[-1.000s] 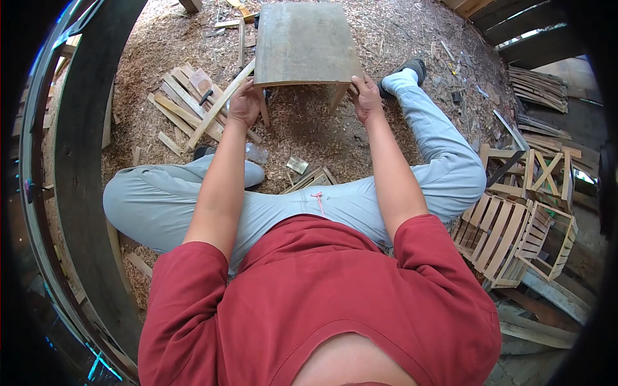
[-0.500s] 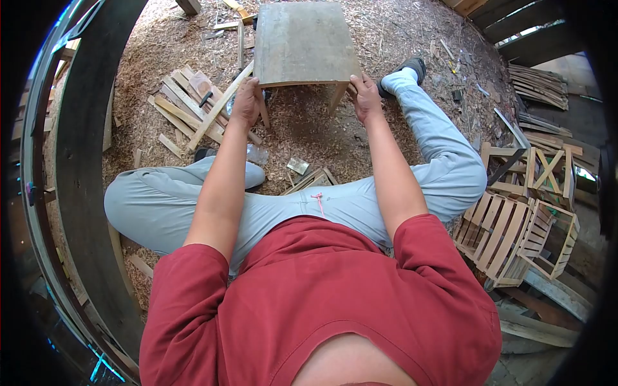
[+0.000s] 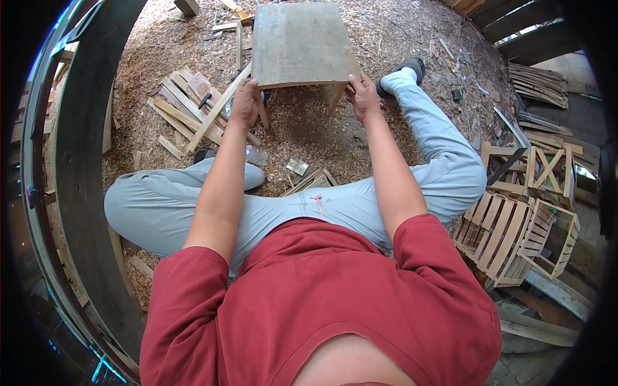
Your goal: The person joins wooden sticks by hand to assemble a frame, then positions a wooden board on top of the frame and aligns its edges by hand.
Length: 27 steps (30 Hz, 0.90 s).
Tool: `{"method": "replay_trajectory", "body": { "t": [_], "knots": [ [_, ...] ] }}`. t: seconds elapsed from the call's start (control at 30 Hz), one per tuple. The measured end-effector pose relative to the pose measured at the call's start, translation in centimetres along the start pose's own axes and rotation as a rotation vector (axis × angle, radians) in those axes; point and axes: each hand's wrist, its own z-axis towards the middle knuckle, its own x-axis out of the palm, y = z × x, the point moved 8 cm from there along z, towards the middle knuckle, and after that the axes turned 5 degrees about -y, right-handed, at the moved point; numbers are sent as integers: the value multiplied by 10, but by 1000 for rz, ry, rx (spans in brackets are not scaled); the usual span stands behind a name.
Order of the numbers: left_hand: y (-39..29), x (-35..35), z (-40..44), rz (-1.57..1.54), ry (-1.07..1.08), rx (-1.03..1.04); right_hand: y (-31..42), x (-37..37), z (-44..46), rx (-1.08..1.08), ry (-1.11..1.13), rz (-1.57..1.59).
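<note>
A small wooden table (image 3: 302, 45) with a flat greyish top stands in front of me on ground covered with wood shavings. My left hand (image 3: 244, 104) is closed around its near left corner, by the top of a leg. At the near right corner my right hand (image 3: 364, 98) grips the table the same way, with the thumb side at the edge. Two near legs show below the top; the far legs are hidden. Both my arms reach forward between my spread legs.
Loose wooden slats (image 3: 187, 106) lie in a pile at the left, with a black-handled tool (image 3: 205, 100) on them. Small slatted wooden crates (image 3: 496, 231) stand at the right. A dark plank (image 3: 80, 148) runs along the left. Stacked boards (image 3: 539, 86) lie at the far right.
The table has shifted very slightly left and toward me, with both hands still on its near corners. Everything else is unchanged.
</note>
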Motion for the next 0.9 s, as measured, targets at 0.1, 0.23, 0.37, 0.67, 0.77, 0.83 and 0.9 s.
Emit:
{"method": "replay_trajectory", "body": {
  "t": [0.1, 0.23, 0.37, 0.67, 0.77, 0.83, 0.9],
  "knots": [
    [1, -1, 1, -14, 8, 2, -2, -1, 2, -9, -14, -28],
    [2, -2, 1, -24, -7, 1, -4, -4, 3, -28, -9, -33],
    [4, -4, 3, -6, 11, 8, -7, -7, 7, -50, -4, -58],
    [2, -4, 2, 12, 11, 39, 7, -1, -4, -74, -59, -143],
    [1, -2, 0, -2, 0, 37, 6, -2, -5, -64, -88, -154],
    [2, -5, 2, -12, 1, 32, 7, 0, -8, -57, -107, -155],
    [1, -2, 1, -23, 4, 25, 6, 1, -11, -40, -120, -133]
  ]
}}
